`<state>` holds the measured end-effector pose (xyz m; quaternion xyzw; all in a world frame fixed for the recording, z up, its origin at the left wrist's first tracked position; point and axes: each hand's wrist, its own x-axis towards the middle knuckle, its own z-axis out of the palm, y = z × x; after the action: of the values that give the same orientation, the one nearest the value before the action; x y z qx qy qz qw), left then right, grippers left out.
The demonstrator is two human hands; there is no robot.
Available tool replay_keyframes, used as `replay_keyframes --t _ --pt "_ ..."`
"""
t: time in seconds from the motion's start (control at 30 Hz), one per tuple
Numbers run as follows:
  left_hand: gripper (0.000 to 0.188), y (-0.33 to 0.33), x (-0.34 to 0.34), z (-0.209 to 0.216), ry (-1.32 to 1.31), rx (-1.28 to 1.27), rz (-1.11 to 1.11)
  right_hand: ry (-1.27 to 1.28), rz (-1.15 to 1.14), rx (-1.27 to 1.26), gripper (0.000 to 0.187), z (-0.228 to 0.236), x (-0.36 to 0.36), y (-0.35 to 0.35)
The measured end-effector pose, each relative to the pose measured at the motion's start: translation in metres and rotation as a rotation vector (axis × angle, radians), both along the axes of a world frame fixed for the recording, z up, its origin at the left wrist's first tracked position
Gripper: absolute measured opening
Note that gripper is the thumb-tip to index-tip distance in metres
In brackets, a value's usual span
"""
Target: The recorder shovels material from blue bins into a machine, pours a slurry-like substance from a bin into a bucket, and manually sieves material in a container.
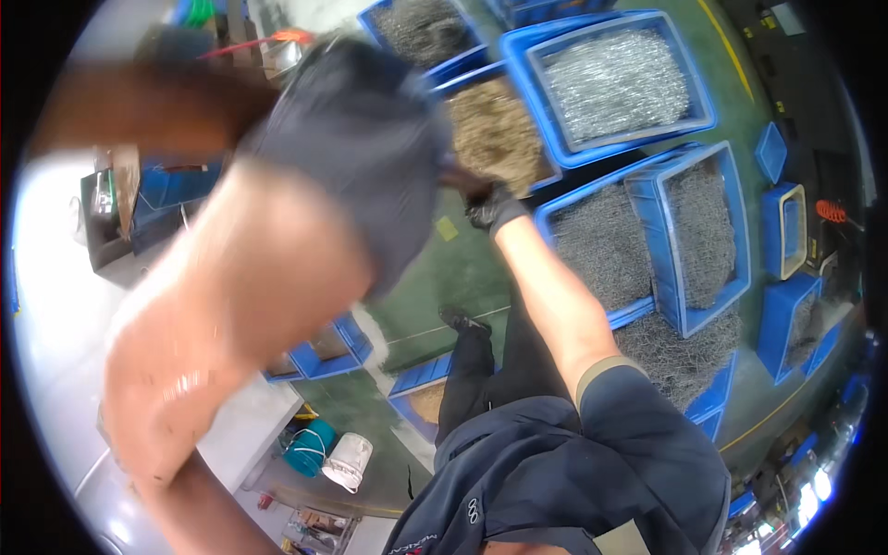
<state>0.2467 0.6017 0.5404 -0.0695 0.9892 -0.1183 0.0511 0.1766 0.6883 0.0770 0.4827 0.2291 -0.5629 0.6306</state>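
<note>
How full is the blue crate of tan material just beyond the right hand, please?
The blue crate is not empty: tan material covers its visible interior; how deep, I cannot tell.

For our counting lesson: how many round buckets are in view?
2: a teal bucket at lower left and a white bucket just right of it. Others may be hidden.

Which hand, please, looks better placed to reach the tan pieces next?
Probably the right hand: it appears beside the tan pieces, while the left hand looks raised, blurred, near the camera.
</note>
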Motion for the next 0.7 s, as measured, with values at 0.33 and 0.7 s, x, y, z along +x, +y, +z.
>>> replay_keyframes --t 0.33,0.7 --pt "0.029 0.159 0.153 -0.090 -0.573 -0.371 0.759 0.302 0.214 -0.043 0.033 -0.046 0.111 0.073" --pt "0.021 0.300 0.249 -0.184 -0.637 -0.087 1.169 0.336 0.743 0.239 0.022 -0.085 0.173 0.095"
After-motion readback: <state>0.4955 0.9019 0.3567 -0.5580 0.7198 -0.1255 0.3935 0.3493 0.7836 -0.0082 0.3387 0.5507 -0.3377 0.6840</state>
